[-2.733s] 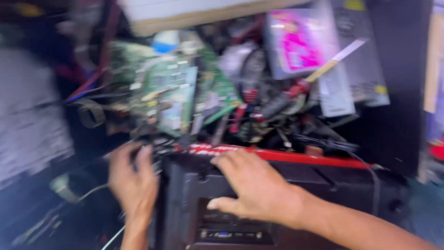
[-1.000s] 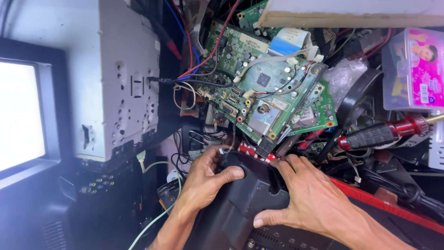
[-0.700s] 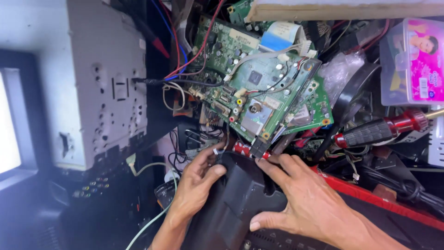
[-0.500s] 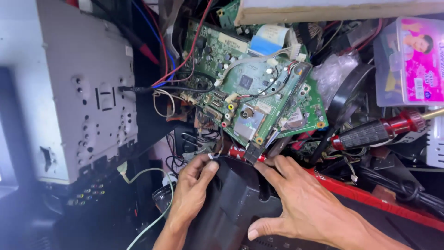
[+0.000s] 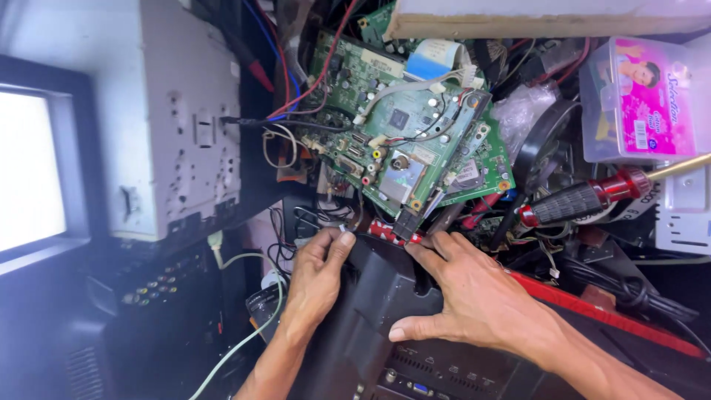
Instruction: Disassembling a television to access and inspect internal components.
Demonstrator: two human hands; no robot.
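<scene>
A black plastic rear housing (image 5: 385, 296) with a red strip lies in front of me. My left hand (image 5: 317, 278) grips its upper left corner, fingers curled over the edge beside a tangle of wires. My right hand (image 5: 474, 300) lies flat on the top of the housing, fingers spread, fingertips at its upper rim. Just above both hands a stack of green circuit boards (image 5: 415, 141) leans at an angle, with connectors and a metal tuner block facing me.
A grey metal chassis (image 5: 185, 141) stands at left beside a bright screen (image 5: 29, 170). A red-and-black screwdriver (image 5: 585, 201) lies at right, below a clear box with a pink label (image 5: 641, 100). Red, blue and white cables (image 5: 289, 67) hang above; a white cable (image 5: 244, 341) runs below.
The view has swung slightly, bringing the bright screen back in at left. My left hand's fingers have shifted up along the housing's corner. My right hand stays flat on top.
</scene>
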